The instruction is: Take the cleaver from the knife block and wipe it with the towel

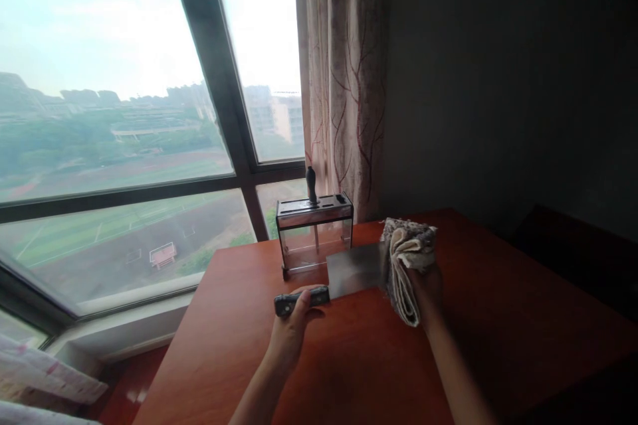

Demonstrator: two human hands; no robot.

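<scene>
A broad-bladed cleaver [353, 272] is held above the table, its black riveted handle wrapped by the fingers of my left hand [294, 315]. The blade points to the right. Folded around its far end is a thick grey and cream cloth [406, 265], gripped by my right hand [427, 285], whose fingers are mostly hidden behind the cloth. Just beyond the blade stands a clear-sided knife block [315, 216] with a slotted top. One black-handled tool [312, 184] stands upright in it, its thin shaft showing through the clear side.
The reddish-brown wooden table [239, 352] reaches to a large window [124, 139] on the left. A patterned curtain [343, 80] hangs behind the knife block. Dark wall fills the right side, and another curtain [44, 372] shows at lower left.
</scene>
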